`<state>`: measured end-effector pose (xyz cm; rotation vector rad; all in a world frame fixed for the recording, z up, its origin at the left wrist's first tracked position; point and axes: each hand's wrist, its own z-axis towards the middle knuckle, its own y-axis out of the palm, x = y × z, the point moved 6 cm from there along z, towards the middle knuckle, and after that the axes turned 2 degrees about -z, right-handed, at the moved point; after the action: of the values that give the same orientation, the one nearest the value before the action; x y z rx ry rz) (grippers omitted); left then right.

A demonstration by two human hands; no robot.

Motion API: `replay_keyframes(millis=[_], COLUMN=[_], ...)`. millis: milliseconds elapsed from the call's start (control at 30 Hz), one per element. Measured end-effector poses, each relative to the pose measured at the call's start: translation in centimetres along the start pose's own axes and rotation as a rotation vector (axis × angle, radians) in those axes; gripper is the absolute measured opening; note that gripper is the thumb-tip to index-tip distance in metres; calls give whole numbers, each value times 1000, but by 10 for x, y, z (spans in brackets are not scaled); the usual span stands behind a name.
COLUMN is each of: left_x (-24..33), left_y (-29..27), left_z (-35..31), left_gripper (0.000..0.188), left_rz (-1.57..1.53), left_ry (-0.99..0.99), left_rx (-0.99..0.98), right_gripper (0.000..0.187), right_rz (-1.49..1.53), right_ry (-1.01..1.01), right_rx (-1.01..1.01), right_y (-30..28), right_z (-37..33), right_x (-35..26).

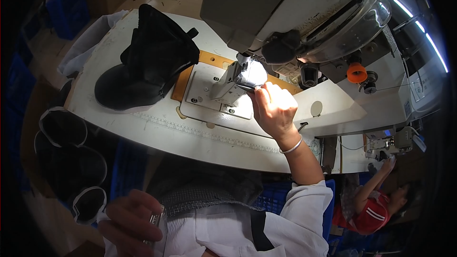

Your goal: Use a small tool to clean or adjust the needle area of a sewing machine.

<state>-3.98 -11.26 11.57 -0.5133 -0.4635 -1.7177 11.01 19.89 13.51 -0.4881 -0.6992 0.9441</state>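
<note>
Left hand (133,215) low, dim; fingers curled round a small metal-edged item (156,219), kind unclear, perhaps held back to clear the machine. White tabletop (216,154) ahead. Right hand (277,107): thumb and forefinger pinching a small dark piece (245,87) at the sewing machine's (257,9) lit post, probably steadying it. Black sewn article (159,57) left, likely laid there to leave the post free.

From right hand (275,107): passage open toward 8 o'clock, along bare near strip of counter (190,143). Obstructions: machine head (266,7) overhanging, 12 o'clock; white post (227,88) just beside fingertips, 10; black soft article (147,62) beyond.
</note>
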Motion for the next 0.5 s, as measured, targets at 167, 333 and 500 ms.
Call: replay_keyframes(millis=[167, 333, 500], left_x=[-1, -4, -3], left_y=[-7, -2, 2], left_z=[-2, -2, 3], left_gripper=[38, 40, 42], left_rz=[-35, 12, 12], left_ry=[8, 33, 17], left_rx=[-79, 30, 32], right_gripper=[20, 21, 10], right_rz=[29, -11, -51], right_ry=[4, -2, -10], right_rx=[-22, -18, -20], right_y=[1, 2, 2], right_z=[-1, 1, -1], right_x=[3, 2, 5])
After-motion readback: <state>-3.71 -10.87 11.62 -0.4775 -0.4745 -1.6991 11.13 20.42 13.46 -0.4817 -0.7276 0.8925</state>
